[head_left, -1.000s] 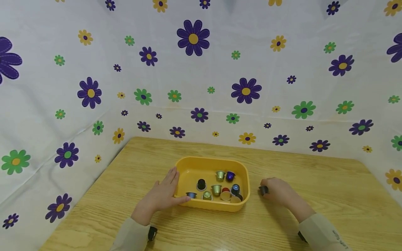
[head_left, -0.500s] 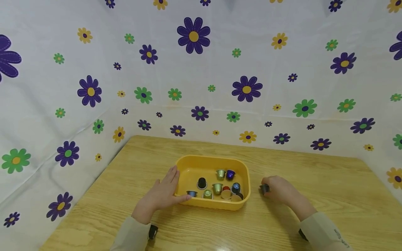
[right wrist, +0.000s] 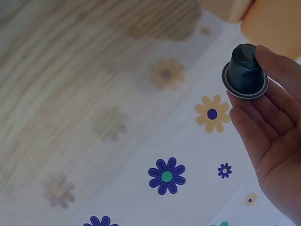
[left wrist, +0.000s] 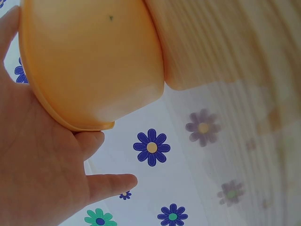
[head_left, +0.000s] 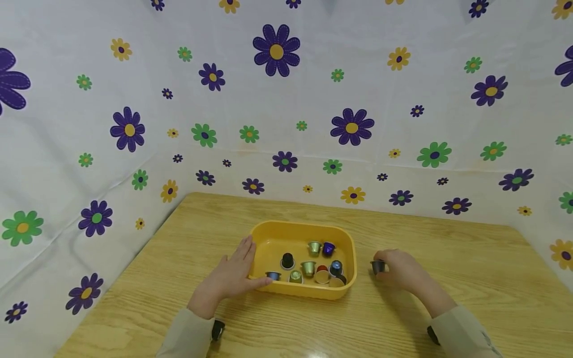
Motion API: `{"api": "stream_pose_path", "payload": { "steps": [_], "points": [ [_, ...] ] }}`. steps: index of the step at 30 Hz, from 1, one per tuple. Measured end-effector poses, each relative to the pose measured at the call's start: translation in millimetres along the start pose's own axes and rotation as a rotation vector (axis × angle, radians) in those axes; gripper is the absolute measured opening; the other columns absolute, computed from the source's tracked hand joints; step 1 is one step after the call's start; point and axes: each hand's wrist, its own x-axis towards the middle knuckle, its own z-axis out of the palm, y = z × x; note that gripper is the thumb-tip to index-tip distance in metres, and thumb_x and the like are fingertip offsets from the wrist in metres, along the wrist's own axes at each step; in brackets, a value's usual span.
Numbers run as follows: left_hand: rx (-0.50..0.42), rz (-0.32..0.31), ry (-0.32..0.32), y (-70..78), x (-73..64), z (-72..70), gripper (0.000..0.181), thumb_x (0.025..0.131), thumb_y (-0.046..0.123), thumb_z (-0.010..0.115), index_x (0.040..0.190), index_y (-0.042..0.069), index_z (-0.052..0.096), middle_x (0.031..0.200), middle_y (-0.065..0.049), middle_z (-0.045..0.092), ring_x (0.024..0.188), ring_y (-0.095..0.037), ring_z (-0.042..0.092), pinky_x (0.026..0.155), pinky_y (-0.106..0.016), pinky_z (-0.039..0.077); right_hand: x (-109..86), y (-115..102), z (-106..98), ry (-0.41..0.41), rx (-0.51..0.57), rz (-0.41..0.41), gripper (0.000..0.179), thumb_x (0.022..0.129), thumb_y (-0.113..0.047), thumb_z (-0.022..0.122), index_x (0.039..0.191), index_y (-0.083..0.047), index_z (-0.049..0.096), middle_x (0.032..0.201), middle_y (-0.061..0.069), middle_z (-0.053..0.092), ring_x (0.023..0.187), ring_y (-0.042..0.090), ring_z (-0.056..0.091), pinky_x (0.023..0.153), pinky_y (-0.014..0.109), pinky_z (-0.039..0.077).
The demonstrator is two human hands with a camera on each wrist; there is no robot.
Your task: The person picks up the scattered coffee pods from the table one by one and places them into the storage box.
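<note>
A dark coffee capsule (right wrist: 245,73) is pinched by my right hand (head_left: 400,270), just right of the tray. In the right wrist view its rimmed base faces down and the thumb lies on its side. My left hand (head_left: 226,283) rests on the left end of the yellow tray (head_left: 302,291), fingers straight along the rim and thumb over the near corner. Several capsules lie in the tray: a black one (head_left: 288,260), green ones such as this near one (head_left: 295,277), a purple one (head_left: 329,248) and blue ones including this one (head_left: 335,268).
The tray stands on a wooden table (head_left: 286,328). A white cloth (head_left: 250,104) printed with flowers hangs behind the table and at both sides. Black bands or devices (head_left: 218,330) show at the sleeve cuffs.
The capsule in my right hand has tilted a little, so more of its side shows. My left hand and the tray have stayed in place.
</note>
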Motion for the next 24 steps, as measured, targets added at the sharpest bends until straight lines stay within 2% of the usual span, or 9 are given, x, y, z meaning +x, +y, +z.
{"api": "stream_pose_path", "payload": {
  "steps": [4,8,18,24],
  "points": [
    [-0.004,-0.002,-0.001,0.3,-0.4,-0.1,0.099,0.078,0.065,0.045,0.138,-0.006,0.013,0.146,-0.017,0.001,0.132,-0.028,0.003,0.093,-0.062,0.018,-4.3,0,-2,0.077,0.010,-0.033,0.023,0.068,-0.004,0.074,0.088,-0.003,0.063,0.083,0.004,0.063,0.077,0.023,0.060,0.066,0.035,0.048],
    [-0.004,0.000,-0.001,0.3,-0.5,-0.2,0.099,0.078,0.066,0.045,0.138,-0.006,0.012,0.146,-0.018,0.001,0.132,-0.028,0.003,0.093,-0.062,0.018,-8.1,-4,-6,0.134,0.037,-0.022,0.025,0.070,-0.005,0.073,0.092,0.000,0.063,0.088,0.009,0.064,0.081,0.026,0.060,0.068,0.036,0.049],
    [-0.002,0.005,0.001,0.6,0.3,-0.8,0.100,0.078,0.066,0.044,0.138,-0.007,0.012,0.146,-0.018,0.001,0.132,-0.029,0.003,0.093,-0.062,0.018,-14.7,-14,-16,0.197,0.099,0.008,0.027,0.073,-0.008,0.072,0.097,0.002,0.063,0.093,0.013,0.064,0.086,0.030,0.060,0.072,0.041,0.048],
    [0.001,0.007,0.009,-0.5,1.1,0.6,0.100,0.077,0.067,0.044,0.138,-0.006,0.013,0.146,-0.018,0.001,0.132,-0.028,0.004,0.093,-0.062,0.019,-11.7,-25,-20,0.233,0.111,0.005,0.029,0.074,-0.010,0.071,0.099,0.000,0.063,0.096,0.012,0.064,0.089,0.029,0.059,0.074,0.042,0.047]
  ]
}}
